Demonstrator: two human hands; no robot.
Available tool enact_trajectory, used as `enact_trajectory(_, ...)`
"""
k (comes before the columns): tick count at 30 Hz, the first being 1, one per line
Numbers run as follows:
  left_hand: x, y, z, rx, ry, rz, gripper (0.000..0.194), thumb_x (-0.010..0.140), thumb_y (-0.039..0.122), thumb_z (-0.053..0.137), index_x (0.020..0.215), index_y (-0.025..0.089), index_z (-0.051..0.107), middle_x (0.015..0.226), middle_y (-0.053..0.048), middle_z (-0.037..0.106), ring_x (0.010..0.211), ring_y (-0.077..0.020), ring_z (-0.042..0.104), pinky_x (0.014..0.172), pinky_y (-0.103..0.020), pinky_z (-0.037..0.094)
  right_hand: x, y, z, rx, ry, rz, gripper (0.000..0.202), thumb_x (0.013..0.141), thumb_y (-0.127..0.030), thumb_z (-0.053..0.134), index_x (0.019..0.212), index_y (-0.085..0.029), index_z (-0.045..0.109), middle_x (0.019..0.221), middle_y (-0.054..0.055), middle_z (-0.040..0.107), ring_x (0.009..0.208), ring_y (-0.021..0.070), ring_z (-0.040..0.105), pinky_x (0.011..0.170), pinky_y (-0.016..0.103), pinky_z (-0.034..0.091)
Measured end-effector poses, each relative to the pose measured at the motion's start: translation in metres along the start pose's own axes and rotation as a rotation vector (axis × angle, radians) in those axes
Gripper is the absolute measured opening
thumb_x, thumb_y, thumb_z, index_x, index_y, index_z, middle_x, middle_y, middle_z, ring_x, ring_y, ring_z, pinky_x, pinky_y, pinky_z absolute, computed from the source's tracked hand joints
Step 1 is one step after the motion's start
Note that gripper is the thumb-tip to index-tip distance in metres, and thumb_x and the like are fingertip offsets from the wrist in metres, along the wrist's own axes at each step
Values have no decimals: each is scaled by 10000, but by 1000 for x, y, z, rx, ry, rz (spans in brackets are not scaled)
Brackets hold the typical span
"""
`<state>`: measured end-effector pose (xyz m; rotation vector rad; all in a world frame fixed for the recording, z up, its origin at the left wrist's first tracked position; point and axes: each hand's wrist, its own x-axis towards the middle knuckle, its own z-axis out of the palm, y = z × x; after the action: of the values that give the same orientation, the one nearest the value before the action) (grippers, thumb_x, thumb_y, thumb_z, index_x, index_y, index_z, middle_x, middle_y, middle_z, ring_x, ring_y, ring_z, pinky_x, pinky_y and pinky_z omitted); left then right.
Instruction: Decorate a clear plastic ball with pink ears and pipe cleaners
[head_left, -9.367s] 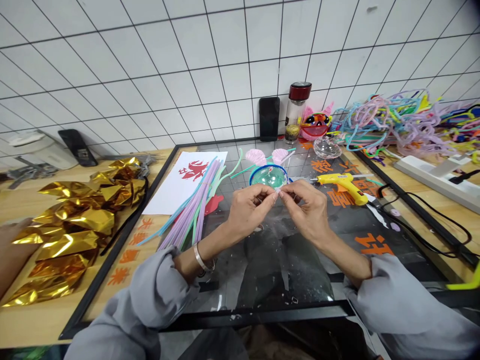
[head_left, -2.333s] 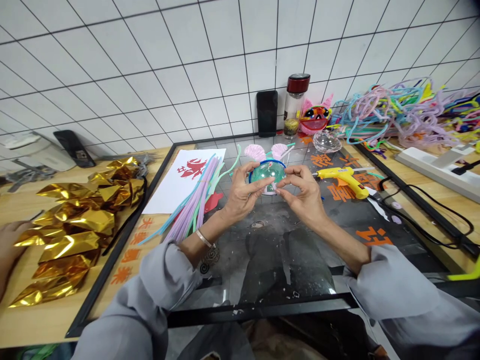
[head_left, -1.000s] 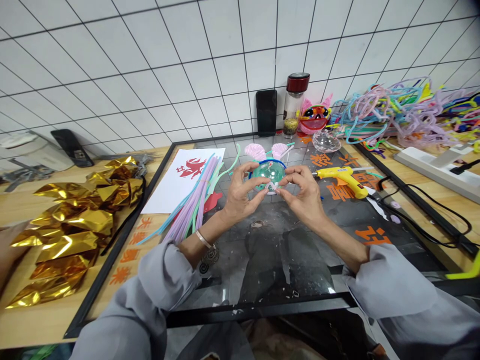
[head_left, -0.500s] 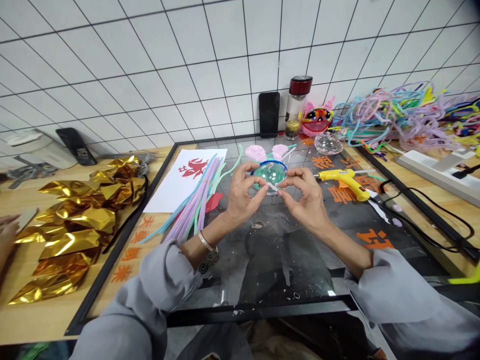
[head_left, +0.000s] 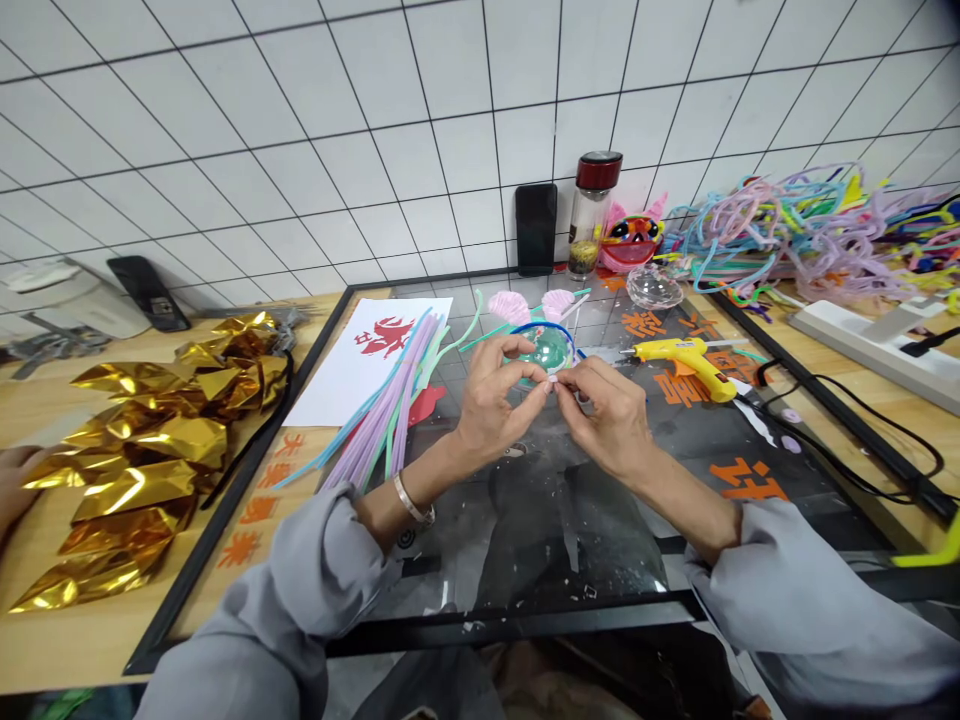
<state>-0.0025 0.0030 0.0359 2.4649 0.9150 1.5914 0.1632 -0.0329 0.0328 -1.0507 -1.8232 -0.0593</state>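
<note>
Both of my hands meet over the dark board, fingertips pinched together. Between them is a short pale strip (head_left: pixel 553 379), mostly covered by the fingers; its material is unclear. My left hand (head_left: pixel 499 395) is closed on its left end, and my right hand (head_left: pixel 604 405) grips the right end. Just behind the fingers lies a clear, green-tinted plastic dome (head_left: pixel 551 348) with a blue pipe cleaner arched along its top. Two pink fuzzy ear shapes (head_left: pixel 509 307) are behind the dome. Lilac, blue and green pipe cleaners (head_left: pixel 390 410) lie in a bundle left of my left hand.
A yellow glue gun (head_left: pixel 686 362) with a black cord lies to the right. Gold foil (head_left: pixel 161 440) covers the left side, near another person's hand (head_left: pixel 15 480). A phone (head_left: pixel 535 230), a glass bottle (head_left: pixel 591 220) and a pipe-cleaner heap (head_left: pixel 795 235) stand behind.
My fingertips have come closer together, and less of the pale strip shows. My right hand has shifted slightly left and down. The other person's hand at the left has moved slightly.
</note>
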Motion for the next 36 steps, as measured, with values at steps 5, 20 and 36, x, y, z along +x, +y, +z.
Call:
enact_trajectory(5,2,7,-2,-37,-40,49,81,905,175,622,826,189,632,779,-1,685,759,-140,603,740,-300,493,3,-5,-4,0,6,-11,175,914,-160,508,815,-207,644,706,31,614,632,162,565,611,296,441)
enact_trajectory(20,2,17,3,-326,-68,-340,127,854,173,635,727,169,630,673,14,667,605,-89,581,595,-217,498,4,-14,2,328,122,377,170,825,-213,610,656,-206,619,605,-32,568,560,113,485,538,258,380)
enact_trajectory(36,-1,10,1,-200,-50,-205,132,894,188,625,775,159,675,667,11,662,579,-82,554,569,-207,449,3,-11,0,280,16,282,149,891,-218,606,773,-197,693,706,9,650,663,144,580,624,281,437)
